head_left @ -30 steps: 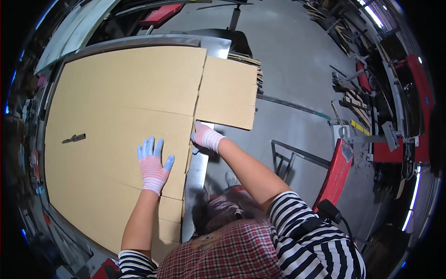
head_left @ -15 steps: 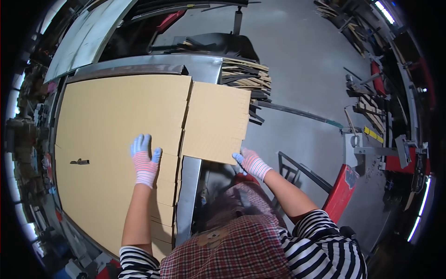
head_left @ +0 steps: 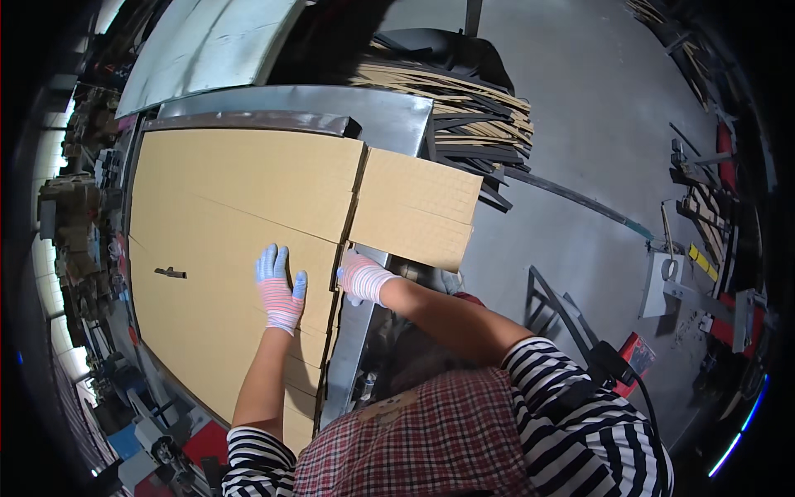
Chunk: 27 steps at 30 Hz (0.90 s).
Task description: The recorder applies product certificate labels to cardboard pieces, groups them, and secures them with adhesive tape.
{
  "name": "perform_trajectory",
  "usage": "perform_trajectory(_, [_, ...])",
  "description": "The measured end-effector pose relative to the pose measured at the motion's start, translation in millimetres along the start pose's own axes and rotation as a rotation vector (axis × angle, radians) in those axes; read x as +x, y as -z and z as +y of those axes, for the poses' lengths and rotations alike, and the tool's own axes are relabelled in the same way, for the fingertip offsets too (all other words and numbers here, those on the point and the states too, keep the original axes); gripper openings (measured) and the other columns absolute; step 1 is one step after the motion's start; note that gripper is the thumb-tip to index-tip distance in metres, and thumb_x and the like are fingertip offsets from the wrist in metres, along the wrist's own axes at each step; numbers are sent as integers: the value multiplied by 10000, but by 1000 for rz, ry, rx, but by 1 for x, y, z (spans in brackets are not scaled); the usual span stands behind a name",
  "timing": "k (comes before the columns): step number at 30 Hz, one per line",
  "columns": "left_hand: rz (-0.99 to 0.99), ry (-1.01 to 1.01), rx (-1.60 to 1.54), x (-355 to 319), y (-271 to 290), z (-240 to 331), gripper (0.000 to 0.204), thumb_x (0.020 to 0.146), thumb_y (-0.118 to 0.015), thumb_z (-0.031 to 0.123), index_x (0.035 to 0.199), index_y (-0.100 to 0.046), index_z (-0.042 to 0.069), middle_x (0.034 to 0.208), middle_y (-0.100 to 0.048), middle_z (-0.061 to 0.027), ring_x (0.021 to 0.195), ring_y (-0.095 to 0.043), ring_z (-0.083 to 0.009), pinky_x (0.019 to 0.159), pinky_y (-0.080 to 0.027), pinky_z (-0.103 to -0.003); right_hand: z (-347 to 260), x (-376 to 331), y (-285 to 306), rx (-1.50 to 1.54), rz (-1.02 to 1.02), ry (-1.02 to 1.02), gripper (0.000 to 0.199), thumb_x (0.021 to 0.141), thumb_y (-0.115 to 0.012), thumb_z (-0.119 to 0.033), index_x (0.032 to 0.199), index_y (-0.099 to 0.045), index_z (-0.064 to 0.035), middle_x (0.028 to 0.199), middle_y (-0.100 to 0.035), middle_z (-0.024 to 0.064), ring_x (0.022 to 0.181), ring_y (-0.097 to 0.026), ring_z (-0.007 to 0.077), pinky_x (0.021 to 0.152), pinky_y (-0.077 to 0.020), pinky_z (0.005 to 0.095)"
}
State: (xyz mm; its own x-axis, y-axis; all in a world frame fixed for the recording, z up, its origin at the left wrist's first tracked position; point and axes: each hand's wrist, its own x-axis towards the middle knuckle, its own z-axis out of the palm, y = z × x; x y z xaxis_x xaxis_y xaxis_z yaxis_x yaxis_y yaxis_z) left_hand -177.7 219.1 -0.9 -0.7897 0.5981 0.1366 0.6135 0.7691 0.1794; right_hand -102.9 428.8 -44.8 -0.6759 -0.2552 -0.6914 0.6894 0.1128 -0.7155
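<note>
A broad tan cardboard sheet (head_left: 224, 174) lies on top of a stack on a metal-edged table. My left hand (head_left: 280, 287), in a striped knit glove with blue fingertips, rests flat on it, fingers spread and open. My right hand (head_left: 362, 277), gloved alike, is closed at the sheet's right edge, just below the near left corner of a smaller cardboard piece (head_left: 418, 199); some of its fingers are hidden. That smaller piece sticks out to the right past the stack. A long slit line crosses the large sheet. A small dark metal piece (head_left: 171, 272) lies on its left part.
Beyond the table's metal corner (head_left: 389, 116) is a pile of dark and tan strips (head_left: 480, 116). Pale panels (head_left: 215, 50) stand at the far left. A dark metal frame (head_left: 559, 302) and a long bar (head_left: 580, 199) are on the floor to the right.
My right hand has left the smaller piece's near right corner and moved left to the large sheet's edge. A slit line across the large sheet now shows more clearly. My left hand stays flat.
</note>
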Motion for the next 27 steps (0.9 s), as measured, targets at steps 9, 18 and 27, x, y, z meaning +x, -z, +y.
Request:
perform_trajectory(9, [-4,31,-71,-5,0,-3,597,899,-599,353,1379,-474,22,1430,-441,-250,1339,-376,-436,1154,-223,-553,82,-122,38,238,230,422,366,923,-623,-184,1224,-563,15,991,-682,141,742,-667,199,692,-534,339])
perform_trajectory(18, [89,-32,-160,87,4,31,494,870,-664,333,1280,-593,66,1370,-501,-210,1275,-442,-392,1095,-333,-520,107,-130,135,237,440,18,410,998,-516,-361,1246,-497,-35,879,-701,134,728,-690,283,599,-543,389])
perform_trajectory(27, [52,-20,-61,111,-22,26,491,893,-651,345,1307,-588,89,1384,-499,-186,1275,-439,-385,1090,-345,-492,47,-29,99,98,232,85,250,983,-517,-247,1084,-564,-23,779,-672,171,706,-664,338,652,-512,479])
